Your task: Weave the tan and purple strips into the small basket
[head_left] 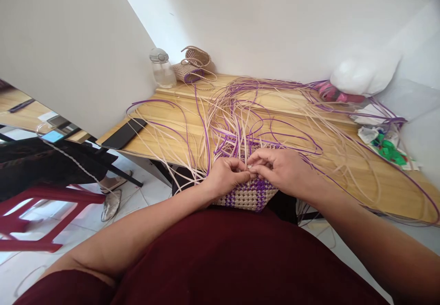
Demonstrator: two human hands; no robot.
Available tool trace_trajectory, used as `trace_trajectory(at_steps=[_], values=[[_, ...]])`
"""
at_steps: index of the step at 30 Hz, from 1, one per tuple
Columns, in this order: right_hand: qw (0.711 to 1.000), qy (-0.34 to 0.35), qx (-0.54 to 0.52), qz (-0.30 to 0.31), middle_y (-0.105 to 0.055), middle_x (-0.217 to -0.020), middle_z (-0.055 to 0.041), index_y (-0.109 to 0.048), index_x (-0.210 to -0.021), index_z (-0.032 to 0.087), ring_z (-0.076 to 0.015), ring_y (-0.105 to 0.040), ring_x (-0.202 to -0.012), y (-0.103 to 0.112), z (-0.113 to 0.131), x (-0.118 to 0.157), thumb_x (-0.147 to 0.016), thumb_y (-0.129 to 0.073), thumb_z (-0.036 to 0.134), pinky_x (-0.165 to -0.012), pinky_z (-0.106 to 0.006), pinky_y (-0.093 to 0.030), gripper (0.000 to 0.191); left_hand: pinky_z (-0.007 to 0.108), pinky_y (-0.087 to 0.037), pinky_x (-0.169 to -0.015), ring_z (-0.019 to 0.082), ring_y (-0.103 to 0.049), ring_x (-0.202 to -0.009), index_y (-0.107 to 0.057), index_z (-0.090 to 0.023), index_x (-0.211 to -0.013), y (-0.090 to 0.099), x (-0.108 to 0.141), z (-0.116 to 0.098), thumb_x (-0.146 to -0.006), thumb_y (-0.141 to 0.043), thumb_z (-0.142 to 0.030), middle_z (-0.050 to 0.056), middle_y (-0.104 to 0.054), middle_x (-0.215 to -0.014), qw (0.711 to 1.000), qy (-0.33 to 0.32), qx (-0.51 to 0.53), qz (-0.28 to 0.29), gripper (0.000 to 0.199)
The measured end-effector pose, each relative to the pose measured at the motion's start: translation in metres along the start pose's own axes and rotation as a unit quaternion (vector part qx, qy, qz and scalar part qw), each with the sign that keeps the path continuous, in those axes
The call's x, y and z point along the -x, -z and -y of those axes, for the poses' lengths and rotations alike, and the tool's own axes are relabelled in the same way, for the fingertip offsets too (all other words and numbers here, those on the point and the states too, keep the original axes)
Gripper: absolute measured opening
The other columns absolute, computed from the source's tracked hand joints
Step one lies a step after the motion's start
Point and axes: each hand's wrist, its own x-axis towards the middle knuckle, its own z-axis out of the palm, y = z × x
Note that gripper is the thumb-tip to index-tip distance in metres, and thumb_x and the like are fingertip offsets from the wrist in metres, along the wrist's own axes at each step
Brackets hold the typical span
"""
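Note:
A partly woven basket [242, 198] in beige and purple rests against my lap at the table's front edge. Long loose beige and purple strands [237, 128] fan out from its upper rim over the tabletop. My left hand [227, 175] is at the near rim, thumb and fingers pinched together on a weaving strand. Close beside it, my right hand [280, 169] pinches at the same spot, its fingertips almost touching the left ones. The strand's short end between the fingertips is mostly hidden by the fingers.
On the wooden table [161, 135] lies a black phone-like slab [124, 134] at left. A bottle [162, 69] and woven bags [188, 72] stand at the back. White plastic bags [360, 73] and a green bundle [388, 149] sit right. A red stool [51, 213] and another person's foot [112, 204] are left.

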Motion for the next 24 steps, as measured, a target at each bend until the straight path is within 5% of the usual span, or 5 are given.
trace_trajectory(at_steps=[4,11,14,19,24], values=[[0.994,0.09,0.064,-0.011,-0.069,-0.092,-0.0034,-0.07,-0.091,0.019,-0.0155,-0.061,-0.085,-0.002,0.0,-0.004,-0.086,-0.056,0.015,-0.077,-0.027,-0.042,0.016,0.023,-0.024,-0.051,0.007,-0.035,-0.053,-0.059,-0.014,-0.066,-0.001,0.0,-0.002,-0.063,-0.079,-0.04,-0.005,-0.047,-0.058,1.0,0.008,0.017,0.011,0.033],[0.976,0.115,0.173,-0.069,-0.061,-0.088,-0.01,-0.063,-0.08,0.013,-0.023,-0.053,-0.091,-0.015,0.011,-0.006,-0.086,-0.054,0.016,-0.086,-0.037,-0.042,0.011,0.021,-0.025,-0.051,0.006,-0.034,-0.054,-0.056,-0.013,-0.062,-0.001,-0.005,0.002,-0.063,-0.077,-0.039,-0.005,-0.044,-0.058,1.0,0.005,0.026,0.011,0.033],[0.99,0.105,0.076,-0.058,-0.063,-0.095,-0.0095,-0.06,-0.077,0.015,-0.0222,-0.054,-0.096,-0.01,0.022,-0.005,-0.087,-0.055,0.019,-0.091,-0.037,-0.041,0.012,0.022,-0.027,-0.052,0.007,-0.035,-0.055,-0.058,-0.013,-0.061,-0.001,-0.004,0.0,-0.065,-0.076,-0.039,-0.005,-0.045,-0.058,1.0,-0.001,0.023,0.012,0.032],[0.98,0.052,-0.163,0.099,-0.067,-0.106,-0.0048,-0.063,-0.074,0.018,-0.0172,-0.061,-0.096,0.018,0.04,-0.012,-0.09,-0.055,0.039,-0.084,-0.029,-0.045,0.027,0.022,-0.027,-0.051,0.007,-0.035,-0.055,-0.057,-0.013,-0.059,-0.001,0.001,-0.011,-0.066,-0.076,-0.037,-0.003,-0.045,-0.057,0.999,-0.034,0.001,0.014,0.031],[0.994,0.086,-0.051,0.049,-0.068,-0.103,-0.0045,-0.073,-0.078,0.02,-0.0186,-0.059,-0.098,0.02,0.026,-0.024,-0.08,-0.068,0.029,-0.089,-0.032,-0.039,0.01,0.022,-0.027,-0.052,0.007,-0.036,-0.055,-0.061,-0.012,-0.064,-0.001,0.0,-0.002,-0.07,-0.074,-0.039,-0.004,-0.045,-0.058,0.999,-0.031,0.002,0.014,0.03]])
